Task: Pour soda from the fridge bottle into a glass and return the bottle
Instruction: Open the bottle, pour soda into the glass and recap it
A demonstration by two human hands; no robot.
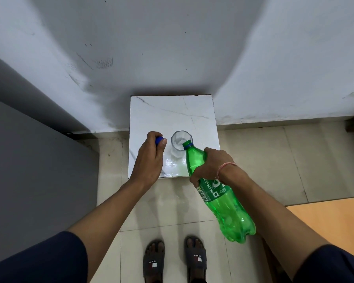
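Grey fridge side (35,170) at far left edge. Left hand (149,158) over tabletop (172,111), grip closed around blue bottle cap (159,140), cap just beside glass. Clear glass (181,142) upright on white marble tabletop, near front edge. Green soda bottle (219,193) tilted, uncapped mouth at glass rim, base raised toward person. Right hand (212,166), grip wrapped round bottle's upper body, red thread on wrist (226,167). Liquid stream too faint to tell.

white marble-patterned slab (172,111), scuffed grey wall (151,48), beige floor tiles (264,152), dark sandals (195,260)
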